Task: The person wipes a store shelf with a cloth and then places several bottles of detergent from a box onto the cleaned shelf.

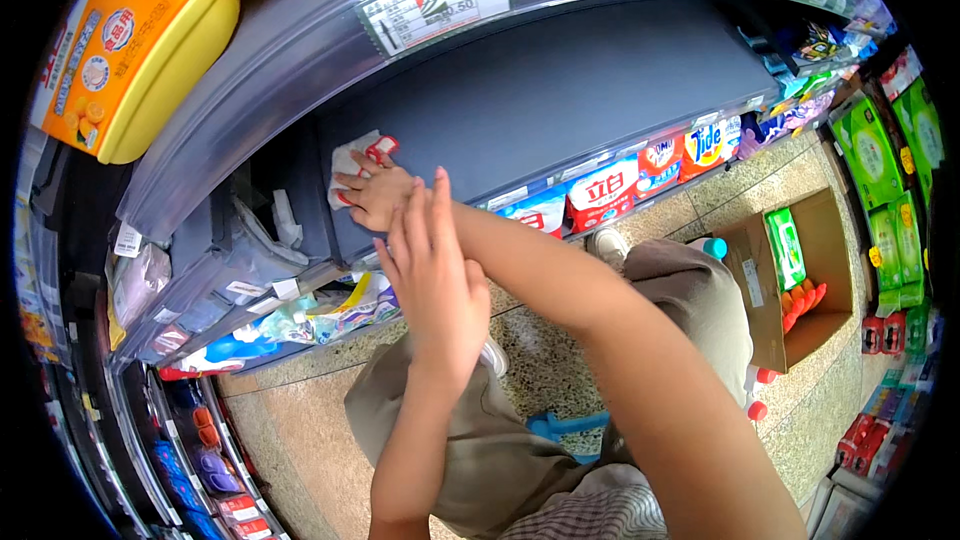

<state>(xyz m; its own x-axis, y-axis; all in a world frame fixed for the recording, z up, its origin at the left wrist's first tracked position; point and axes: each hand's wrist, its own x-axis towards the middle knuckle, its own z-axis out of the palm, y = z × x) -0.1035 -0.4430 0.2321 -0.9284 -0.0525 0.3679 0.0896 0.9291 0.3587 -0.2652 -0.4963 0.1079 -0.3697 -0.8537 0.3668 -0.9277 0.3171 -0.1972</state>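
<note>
A white cloth with red edging (346, 166) lies on the dark grey metal store shelf (570, 82), towards its left end. My right hand (384, 195) presses flat on the cloth with the fingers spread; its arm reaches across from the lower right. Nearer to me, my left hand (435, 285) is raised with its fingers extended, beside and partly in front of the right wrist. It holds nothing; whether it touches the right arm I cannot tell.
Overhead runs a shelf edge with a price tag (439, 6); orange-and-yellow packages (150, 45) stand upper left. Detergent bags (604, 193) fill the shelf below. On the floor at right is a cardboard box (817, 315) with a green pack (785, 249) and orange gloves (802, 301).
</note>
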